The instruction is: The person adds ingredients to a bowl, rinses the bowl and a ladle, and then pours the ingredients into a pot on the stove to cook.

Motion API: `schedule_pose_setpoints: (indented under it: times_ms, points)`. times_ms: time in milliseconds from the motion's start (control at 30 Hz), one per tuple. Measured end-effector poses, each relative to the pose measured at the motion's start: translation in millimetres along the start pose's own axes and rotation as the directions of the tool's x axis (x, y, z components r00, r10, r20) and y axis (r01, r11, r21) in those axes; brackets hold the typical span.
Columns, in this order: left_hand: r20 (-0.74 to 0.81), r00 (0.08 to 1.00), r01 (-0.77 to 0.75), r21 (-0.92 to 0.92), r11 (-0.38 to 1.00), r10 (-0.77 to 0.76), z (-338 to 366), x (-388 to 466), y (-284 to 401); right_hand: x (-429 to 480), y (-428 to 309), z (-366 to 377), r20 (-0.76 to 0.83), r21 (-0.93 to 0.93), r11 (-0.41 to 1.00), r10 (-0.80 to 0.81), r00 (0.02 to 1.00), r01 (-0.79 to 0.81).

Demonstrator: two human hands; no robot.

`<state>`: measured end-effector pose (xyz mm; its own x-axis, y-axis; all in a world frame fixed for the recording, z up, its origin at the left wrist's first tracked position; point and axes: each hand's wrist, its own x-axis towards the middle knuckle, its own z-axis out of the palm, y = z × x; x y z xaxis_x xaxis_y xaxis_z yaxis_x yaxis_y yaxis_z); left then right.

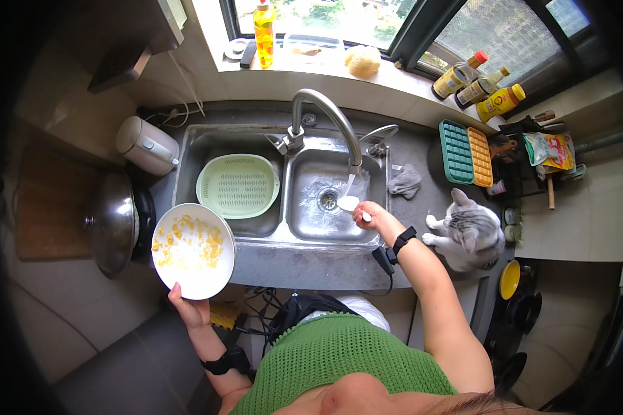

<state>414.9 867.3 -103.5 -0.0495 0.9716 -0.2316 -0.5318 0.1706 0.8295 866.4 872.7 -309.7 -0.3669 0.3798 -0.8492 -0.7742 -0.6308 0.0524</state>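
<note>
My left hand (191, 307) grips the lower rim of a white plate (187, 270), thumb on top, tilted so its face shows. Yellow food bits (207, 249) cling to the plate. Over the right basin (306, 218) of the steel double sink, my right hand (369, 215) is closed around a white spoon (348, 203). Water (350, 183) runs from the gooseneck faucet (337, 111) down at the spoon's bowl. Below lies the round drain strainer (328, 199). A pale green colander basket (239, 185) rests in the left basin (189, 145).
A grey-and-white cat (472, 233) sits on the counter right of my right forearm. Near the sink lies a grey cloth (405, 181). An electric kettle (147, 145) and a lidded pot (114, 223) stand left. Ice cube trays (456, 153) lean at the right; bottles (459, 76) line the sill.
</note>
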Motion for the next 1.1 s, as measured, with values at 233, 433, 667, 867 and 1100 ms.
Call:
schedule_pose_setpoints:
  times_ms: [233,433,667,867,1100]
  points:
    - [0.039,0.999,0.025,-0.005,1.0,-0.025,4,8,-1,12,-7,37,-0.019,0.06,0.998,-0.016,1.0,0.017]
    - [0.03,0.999,0.026,0.036,0.999,-0.027,-1,3,5,74,-38,66,-0.111,0.067,0.996,-0.056,0.992,0.064]
    - [-0.015,1.0,0.021,0.039,0.999,-0.02,-22,0,6,119,-36,36,-0.068,-0.893,0.405,-0.55,0.833,0.195]
    - [-0.016,1.0,0.017,0.005,1.0,-0.017,-22,4,5,-22,45,53,0.157,-0.853,-0.424,-0.764,0.626,-0.304]
    - [-0.014,1.0,0.019,-0.014,1.0,-0.019,-22,10,6,-49,73,35,0.321,-0.699,-0.583,-0.774,0.546,-0.414]
